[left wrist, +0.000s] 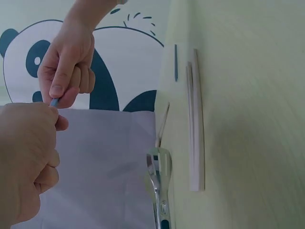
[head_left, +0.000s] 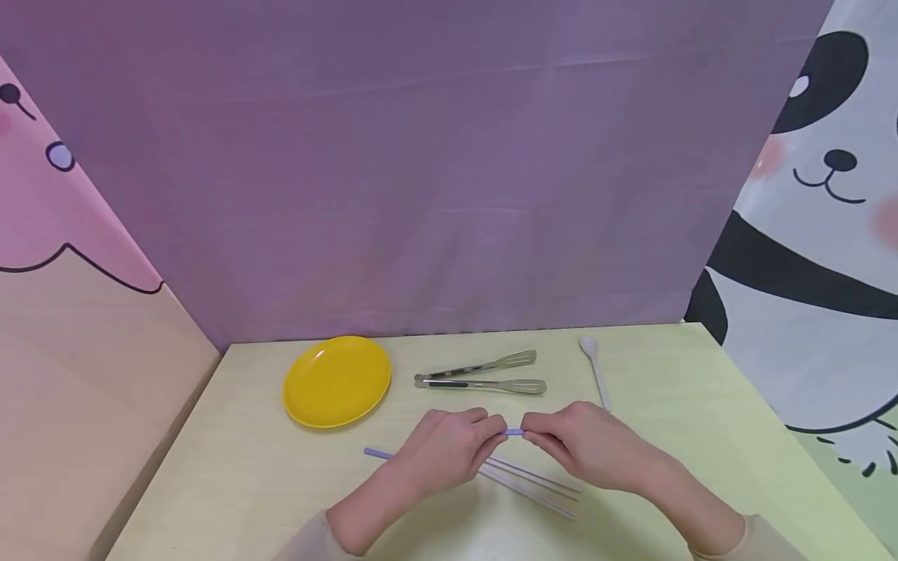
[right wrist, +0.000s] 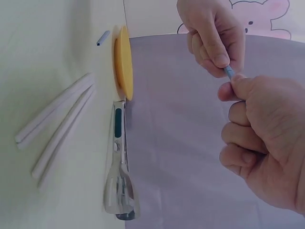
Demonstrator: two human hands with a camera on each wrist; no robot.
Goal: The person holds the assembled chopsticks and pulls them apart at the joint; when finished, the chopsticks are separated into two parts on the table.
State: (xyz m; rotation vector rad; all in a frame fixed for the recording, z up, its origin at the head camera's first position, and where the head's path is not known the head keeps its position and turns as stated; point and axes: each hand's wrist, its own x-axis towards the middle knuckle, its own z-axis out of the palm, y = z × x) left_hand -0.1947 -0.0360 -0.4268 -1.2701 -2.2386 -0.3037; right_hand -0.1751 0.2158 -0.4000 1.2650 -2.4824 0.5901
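Note:
A thin light-blue stick (head_left: 515, 432) is held in the air between both hands, level in the head view, with only a short middle stretch showing. Thumb and fingers of my left hand (head_left: 449, 448) pinch one end, hiding it. At the other end my right hand (head_left: 592, 444) pinches it in the same way, its remaining fingers curled in. Below the left hand, several pale chopstick-like sticks (head_left: 533, 492) lie fanned on the table, partly covered by it. Another blue stick (head_left: 377, 453) pokes out left of the left wrist. The left wrist view shows a blue stick (left wrist: 176, 63) on the table.
A yellow plate (head_left: 337, 382) lies at the back left of the pale table (head_left: 238, 483). Metal tongs (head_left: 484, 374), spread apart, lie behind the hands. A pale spoon (head_left: 595, 370) rests at the back right. A purple cloth (head_left: 449, 171) hangs behind the table.

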